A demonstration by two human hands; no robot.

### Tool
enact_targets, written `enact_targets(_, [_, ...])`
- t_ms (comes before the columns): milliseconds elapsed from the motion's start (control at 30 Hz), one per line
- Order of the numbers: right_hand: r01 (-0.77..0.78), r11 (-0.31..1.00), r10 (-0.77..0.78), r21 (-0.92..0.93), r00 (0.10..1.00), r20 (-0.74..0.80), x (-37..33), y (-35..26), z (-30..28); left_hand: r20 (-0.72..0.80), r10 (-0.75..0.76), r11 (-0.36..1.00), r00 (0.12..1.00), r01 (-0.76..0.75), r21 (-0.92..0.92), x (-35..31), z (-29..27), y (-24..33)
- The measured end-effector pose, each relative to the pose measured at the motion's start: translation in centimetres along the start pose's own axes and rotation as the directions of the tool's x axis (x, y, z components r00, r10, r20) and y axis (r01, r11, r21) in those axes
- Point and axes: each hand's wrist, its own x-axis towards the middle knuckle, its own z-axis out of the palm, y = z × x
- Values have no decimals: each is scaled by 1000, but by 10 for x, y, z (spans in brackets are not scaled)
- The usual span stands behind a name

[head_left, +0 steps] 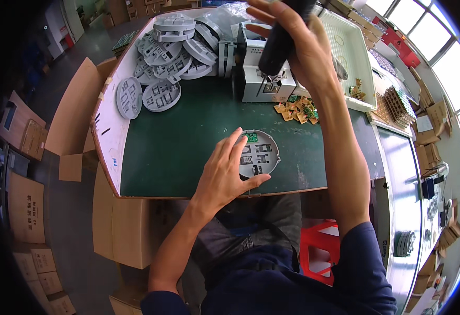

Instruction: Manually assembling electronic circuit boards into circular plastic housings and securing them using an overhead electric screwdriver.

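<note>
On the green bench mat in front of me lies a round grey plastic housing (268, 154) with cut-outs and a small green circuit board (251, 137) near its far edge. My left hand (223, 167) steadies it from the left, with the thumb at the near rim and the fingers at the far left rim. Raised at the top, my right hand (306, 39) is around a black electric screwdriver (278, 50); some fingers stretch out past the tool. Its bit points down by the front of a white screw feeder (266, 86).
Several grey housings (169, 55) are heaped at the back left. Small yellow-brown boards (297, 111) lie by the feeder. A white tray (363, 68) stands back right, an open carton (75, 113) left of the bench, a red stool (316, 247) below right.
</note>
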Motion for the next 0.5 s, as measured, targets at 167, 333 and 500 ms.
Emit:
enact_targets(167, [26,998,-17,49,983,-181,11,27,-25,41,-36,998,999,38,-42,3,-3,2])
enact_targets(333, [140,984,-159,-108,967,-197,27,74,-40,72,-75,995,995,80,-65,4,-4,1])
enact_targets(500, [-38,984,-15,-177,957,-288,25,90,-34,14,-34,999,999,34,-19,-3,-6,-3])
